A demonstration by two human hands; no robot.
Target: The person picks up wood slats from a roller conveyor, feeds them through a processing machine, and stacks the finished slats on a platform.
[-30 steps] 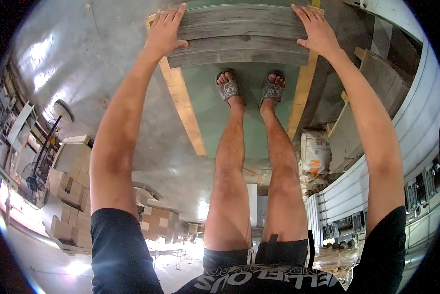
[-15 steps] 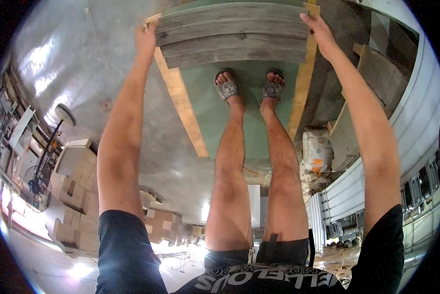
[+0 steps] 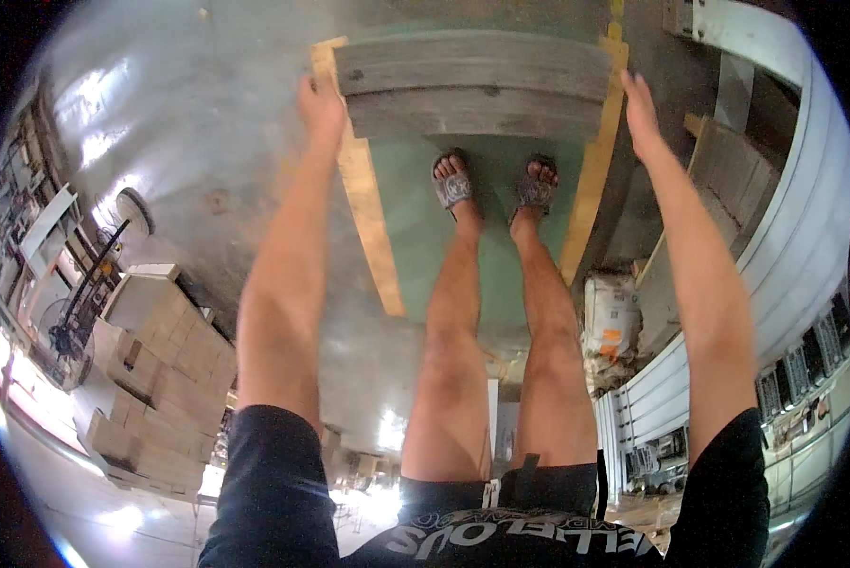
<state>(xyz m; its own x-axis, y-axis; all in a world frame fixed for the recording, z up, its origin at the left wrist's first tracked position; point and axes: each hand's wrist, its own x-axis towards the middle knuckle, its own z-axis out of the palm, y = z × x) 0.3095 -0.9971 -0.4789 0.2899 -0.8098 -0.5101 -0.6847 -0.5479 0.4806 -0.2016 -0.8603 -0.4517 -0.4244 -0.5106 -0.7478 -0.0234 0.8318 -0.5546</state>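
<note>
Grey wood-grain planks lie side by side across the top middle, beyond my feet. A pale yellow strip runs along their left end, and another yellow strip along their right end. My left hand is beside the left end, its fingers loosely apart and slightly blurred, with nothing visible in them. Just outside the right strip, my right hand has its fingers stretched out and holds nothing. Both arms reach forward, one on each side of the planks.
My sandalled feet stand on a green surface between the strips. Stacked cartons and a fan are at left. A white sack and a wooden crate stand at right, beside a long white frame.
Both hands have come off the plank ends they were touching and drawn nearer to me. Fewer plank rows show now, and the view has shifted slightly.
</note>
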